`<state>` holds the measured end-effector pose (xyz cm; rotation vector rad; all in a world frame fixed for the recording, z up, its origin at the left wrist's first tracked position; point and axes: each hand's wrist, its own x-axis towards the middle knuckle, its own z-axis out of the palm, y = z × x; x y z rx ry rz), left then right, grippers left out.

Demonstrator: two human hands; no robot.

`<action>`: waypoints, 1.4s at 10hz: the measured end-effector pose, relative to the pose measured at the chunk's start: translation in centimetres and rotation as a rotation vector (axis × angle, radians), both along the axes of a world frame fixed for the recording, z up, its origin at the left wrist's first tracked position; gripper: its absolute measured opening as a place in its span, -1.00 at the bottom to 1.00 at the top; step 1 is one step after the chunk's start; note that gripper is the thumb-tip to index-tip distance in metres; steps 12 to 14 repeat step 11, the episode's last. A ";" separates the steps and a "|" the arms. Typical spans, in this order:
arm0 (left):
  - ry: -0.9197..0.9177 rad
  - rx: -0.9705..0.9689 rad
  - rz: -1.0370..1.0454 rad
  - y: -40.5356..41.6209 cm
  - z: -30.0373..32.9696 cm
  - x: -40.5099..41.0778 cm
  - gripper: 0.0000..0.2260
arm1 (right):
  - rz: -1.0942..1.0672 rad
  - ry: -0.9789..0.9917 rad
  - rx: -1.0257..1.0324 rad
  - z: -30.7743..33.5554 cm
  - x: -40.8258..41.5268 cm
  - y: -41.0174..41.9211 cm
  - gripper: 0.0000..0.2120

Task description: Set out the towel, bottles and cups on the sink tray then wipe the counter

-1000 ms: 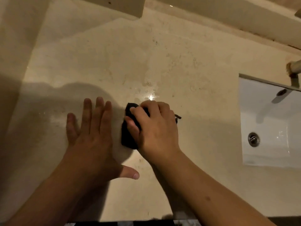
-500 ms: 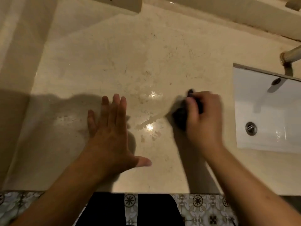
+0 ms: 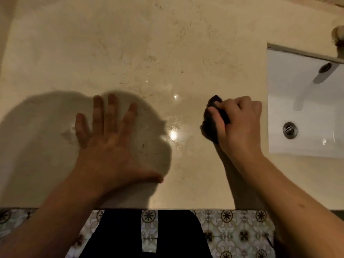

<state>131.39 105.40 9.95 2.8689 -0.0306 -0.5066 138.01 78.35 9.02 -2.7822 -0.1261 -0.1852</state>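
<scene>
Two bare forearms reach up from the bottom edge over a patterned tile floor [image 3: 232, 231] and dark trouser legs [image 3: 119, 233]. Beyond the floor comes the front edge of the beige stone tabletop [image 3: 167, 43]. On it, the left hand [image 3: 109, 144] lies flat, palm down, fingers [image 3: 98, 110] straight and spread, thumb out toward the right, holding nothing; its shadow pools around it. Level with it and well apart to the right, the right hand [image 3: 240, 125] has its fingers curled tight around a dark wadded cloth [image 3: 212, 121], pressed against the tabletop just beside the white sink [image 3: 290, 101]. Between the hands, wet streaks and bright glints show on the stone. The sink sits set into the tabletop at the right edge, with a metal drain [image 3: 289, 129] in its floor and an overflow hole [image 3: 325, 67] farther back. Part of a tap [image 3: 338, 34] pokes in at the far right, blurred.
</scene>
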 end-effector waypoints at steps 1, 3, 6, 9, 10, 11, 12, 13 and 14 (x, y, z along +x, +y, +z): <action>0.015 -0.022 0.021 0.0 0.2 0.1 0.42 | -0.205 0.038 -0.034 1.0 1.7 -4.7 -0.72; 0.051 -0.120 -0.022 -2.7 0.8 -1.4 0.36 | -0.224 0.001 0.254 3.5 -0.9 1.3 -0.82; 0.019 -0.064 0.027 -5.6 0.3 -2.1 0.41 | 0.334 0.150 0.200 0.7 -6.4 5.6 -0.79; 0.077 0.071 0.050 -6.4 1.2 -1.7 0.45 | 0.148 0.094 0.086 0.8 -5.0 -4.3 -0.80; 0.114 0.094 0.050 -7.0 2.6 -1.5 0.43 | 0.104 0.130 0.054 1.6 -4.4 -6.2 -0.77; 0.116 0.116 -0.003 -8.1 4.3 -2.5 0.34 | 0.167 0.203 0.104 3.3 -4.6 -7.9 -0.68; 0.116 0.116 -0.003 -8.1 4.3 -2.5 0.34 | 0.167 0.203 0.104 3.3 -4.6 -7.9 -0.68; 0.116 0.116 -0.003 -8.1 4.3 -2.5 0.34 | 0.167 0.203 0.104 3.3 -4.6 -7.9 -0.68; 0.116 0.116 -0.003 -8.1 4.3 -2.5 0.34 | 0.167 0.203 0.104 3.3 -4.6 -7.9 -0.68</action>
